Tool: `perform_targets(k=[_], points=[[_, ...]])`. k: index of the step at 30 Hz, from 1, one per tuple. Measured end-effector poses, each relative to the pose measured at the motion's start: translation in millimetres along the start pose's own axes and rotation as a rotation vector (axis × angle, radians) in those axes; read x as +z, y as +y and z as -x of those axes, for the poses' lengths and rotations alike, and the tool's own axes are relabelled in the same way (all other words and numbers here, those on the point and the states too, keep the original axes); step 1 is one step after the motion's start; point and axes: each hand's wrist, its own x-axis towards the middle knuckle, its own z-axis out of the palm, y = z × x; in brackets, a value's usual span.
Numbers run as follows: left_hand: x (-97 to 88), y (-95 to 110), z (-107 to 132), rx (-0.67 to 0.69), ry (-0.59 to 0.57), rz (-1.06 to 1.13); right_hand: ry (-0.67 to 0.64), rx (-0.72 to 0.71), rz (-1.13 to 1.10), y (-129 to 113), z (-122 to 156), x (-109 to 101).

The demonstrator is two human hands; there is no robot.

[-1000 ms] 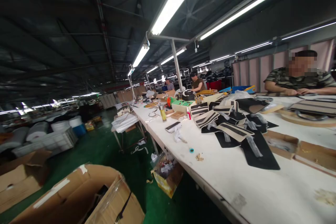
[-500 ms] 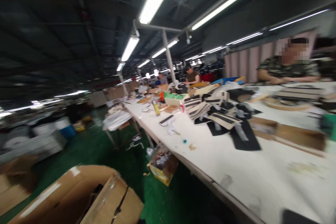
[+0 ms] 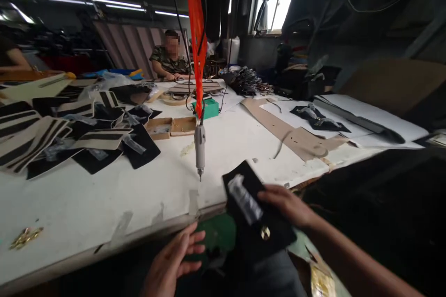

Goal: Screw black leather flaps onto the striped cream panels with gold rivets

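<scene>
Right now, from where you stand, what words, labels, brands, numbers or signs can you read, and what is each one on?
None: no text can be read in this view.
Black panel: no lettering visible.
Grey tool: any markings are too small to read.
Green box: no lettering can be made out.
Yellow patch at lower right: too blurred to tell.

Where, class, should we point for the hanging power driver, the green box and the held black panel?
Hanging power driver (image 3: 200, 145), head view: middle of its grey body.
Green box (image 3: 211, 109), head view: its front side.
Held black panel (image 3: 244, 234), head view: its bare black surface.
</scene>
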Motion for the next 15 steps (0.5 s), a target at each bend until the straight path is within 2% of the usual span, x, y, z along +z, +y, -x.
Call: perform_targets(k=[1,2,3,5,6,7,8,9,11,13,15], points=[[-0.1,-7,0,0.009,-0.037,-0.073,0.201,-0.052,0.020,-18,2,-31],[-0.7,-15,-1,0.013,-0.068,-0.157,0.462,-0.186,-0.003,-36,1,-63],[-2.1,-25,-5,0.015,-0.101,-0.253,0.587,-0.280,-0.024,-51,-4,-93],[-7.3,-51,-14,0.061,-0.160,-0.506,0.699,-0.370,-0.006,-67,-21,-140],[-10.8,-64,-18,0.110,-0.176,-0.678,0.748,-0.368,0.066,-65,-31,-153],[-14.4,-78,-22,0.110,-0.168,-0.739,0.754,-0.328,0.212,-57,-40,-157],[-17.8,-90,-25,0.108,-0.158,-0.793,0.714,-0.311,0.400,-43,-47,-153],[-20.5,-101,-28,0.106,-0.148,-0.846,0.669,-0.297,0.498,-24,-52,-143],[-22.3,-118,-30,0.094,-0.154,-0.937,0.554,-0.308,0.677,19,-58,-111],[-18.6,-129,-32,0.082,-0.208,-1.038,0.448,-0.397,0.992,57,-60,-81],[-10.2,-138,-35,0.062,-0.284,-1.123,0.419,-0.499,1.299,80,-62,-64]])
